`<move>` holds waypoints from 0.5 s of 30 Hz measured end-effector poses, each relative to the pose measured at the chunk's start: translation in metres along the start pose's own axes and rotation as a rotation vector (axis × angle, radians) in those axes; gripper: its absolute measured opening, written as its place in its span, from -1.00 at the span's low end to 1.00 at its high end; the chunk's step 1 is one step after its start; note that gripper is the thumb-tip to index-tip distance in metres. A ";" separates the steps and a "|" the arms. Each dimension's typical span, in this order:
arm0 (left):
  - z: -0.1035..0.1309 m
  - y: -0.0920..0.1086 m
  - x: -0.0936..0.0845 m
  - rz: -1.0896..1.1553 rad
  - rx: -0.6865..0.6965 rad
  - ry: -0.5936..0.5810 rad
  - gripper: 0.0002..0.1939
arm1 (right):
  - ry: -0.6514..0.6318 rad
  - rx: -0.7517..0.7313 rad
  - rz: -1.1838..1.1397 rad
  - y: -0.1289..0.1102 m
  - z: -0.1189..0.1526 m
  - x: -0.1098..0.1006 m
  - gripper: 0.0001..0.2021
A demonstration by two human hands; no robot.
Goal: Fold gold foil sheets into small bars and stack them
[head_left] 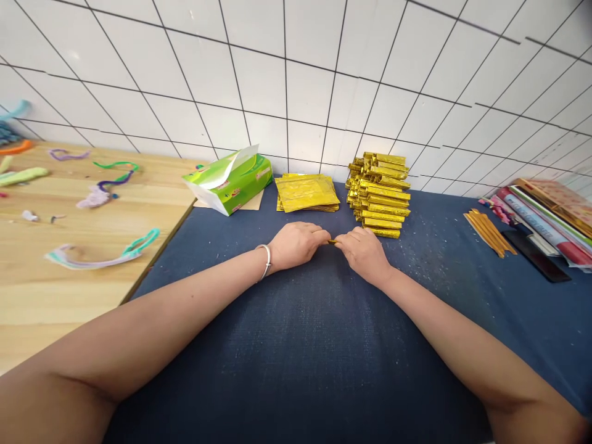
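Bare forearms (194,302) are flanking an open stretch of dark blue cloth (319,351) across the lower frame. At center, the left hand (298,242) and the right hand (364,254) are pinching a small gold strip (332,242) from either side, only its middle showing between their fingertips. Just beyond the left hand, flat gold sheets (308,192) are lying piled; close behind the right, folded gold bars (382,198) are resting stacked. Farther out, open cloth is stretching toward brown strips (490,233) at right, while its left edge is meeting a wooden tabletop (83,296).
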State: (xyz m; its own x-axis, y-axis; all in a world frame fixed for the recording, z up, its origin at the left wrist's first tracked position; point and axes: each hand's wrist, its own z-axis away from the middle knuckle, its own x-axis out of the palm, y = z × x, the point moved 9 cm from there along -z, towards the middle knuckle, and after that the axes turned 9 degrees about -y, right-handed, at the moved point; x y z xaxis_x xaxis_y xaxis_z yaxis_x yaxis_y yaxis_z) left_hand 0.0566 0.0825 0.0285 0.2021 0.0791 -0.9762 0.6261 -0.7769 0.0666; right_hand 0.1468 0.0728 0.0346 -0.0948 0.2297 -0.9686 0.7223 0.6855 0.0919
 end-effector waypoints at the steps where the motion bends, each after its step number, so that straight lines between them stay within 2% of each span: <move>1: 0.001 -0.002 -0.001 -0.004 -0.010 0.012 -0.80 | 0.000 0.006 -0.011 0.001 0.000 0.002 -0.66; 8: 0.004 -0.015 0.005 0.040 -0.068 0.001 -0.73 | -0.033 0.035 0.003 0.002 0.001 0.018 -0.63; 12: 0.005 -0.028 0.008 0.082 -0.155 -0.001 -0.69 | -0.014 0.027 -0.118 0.005 0.002 0.019 -0.70; 15: 0.006 -0.035 0.008 0.168 -0.147 0.027 -0.73 | -0.012 0.071 -0.187 0.010 0.003 0.019 -0.73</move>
State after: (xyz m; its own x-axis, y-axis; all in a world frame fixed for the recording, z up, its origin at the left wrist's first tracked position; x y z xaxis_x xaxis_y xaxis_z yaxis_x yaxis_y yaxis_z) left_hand 0.0315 0.1067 0.0170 0.3321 -0.0256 -0.9429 0.6846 -0.6812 0.2596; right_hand 0.1547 0.0821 0.0164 -0.2241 0.0949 -0.9699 0.7391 0.6652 -0.1057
